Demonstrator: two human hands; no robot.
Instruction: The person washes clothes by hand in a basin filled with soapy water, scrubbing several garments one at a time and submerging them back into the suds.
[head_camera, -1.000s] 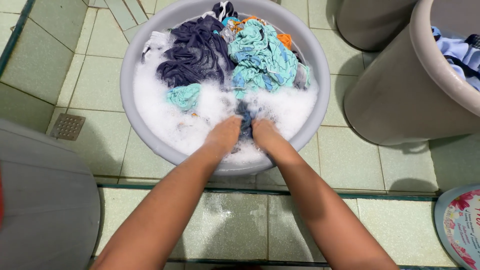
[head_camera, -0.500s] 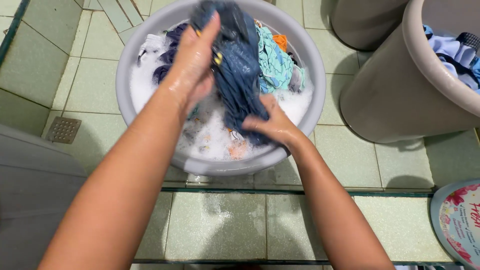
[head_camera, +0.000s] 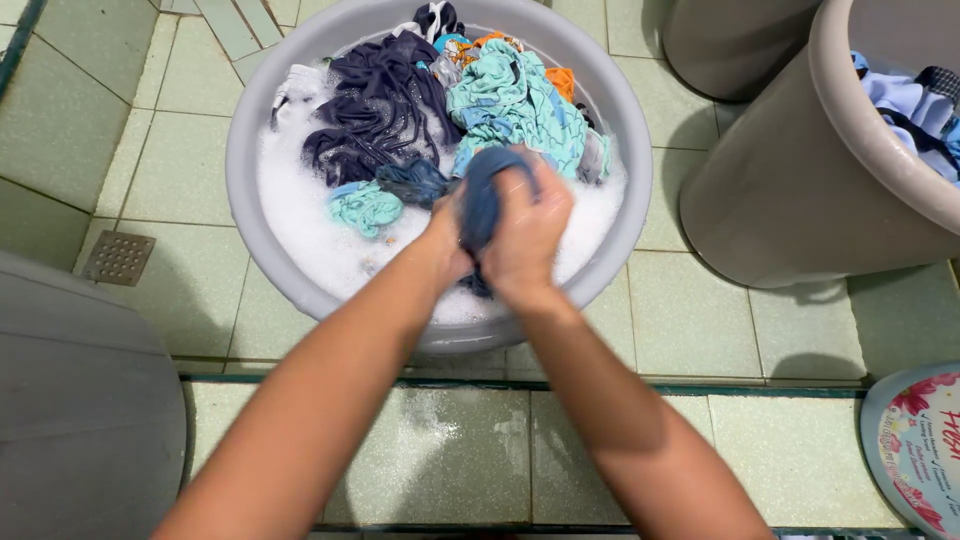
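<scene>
We grip a blue cloth (head_camera: 483, 200) between our left hand (head_camera: 447, 240) and right hand (head_camera: 527, 235), both closed on it, above the basin's (head_camera: 240, 215) foam at six o'clock.

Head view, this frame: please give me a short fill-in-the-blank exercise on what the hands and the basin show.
1. Both hands, the left hand and the right hand, grip one ____ cloth between them.
2. The round grey basin holds clothes in white ____.
3. The heap in the basin includes a dark navy garment and, to its right, a ____ patterned one.
4. The basin stands on a floor of pale green ____.

Missing words: blue; foam; turquoise; tiles
</scene>
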